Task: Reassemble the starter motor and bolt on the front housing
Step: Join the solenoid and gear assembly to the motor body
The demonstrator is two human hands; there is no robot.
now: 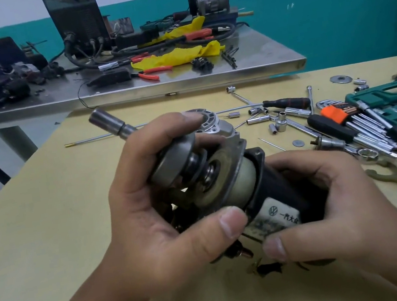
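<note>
The starter motor (281, 211), a black body with a white label, is held above the yellow table (49, 222). My right hand (327, 206) grips the black body from the right and underneath. My left hand (164, 206) curls round the drive end, where a grey metal disc (173, 161), a spring and the pale gear ring (242, 177) show. A long socket (109, 124) sticks out up-left past my left fingers. The aluminium front housing (217, 127) sits behind my left fingers, against the motor; how it is seated is hidden.
Loose sockets, wrenches and hex keys (357, 123) lie to the right beside a green tool case (394, 102). A black-handled screwdriver (287, 103) and a thin rod (103, 137) lie behind. A steel bench (182, 80) with pliers, yellow rags and cables stands beyond.
</note>
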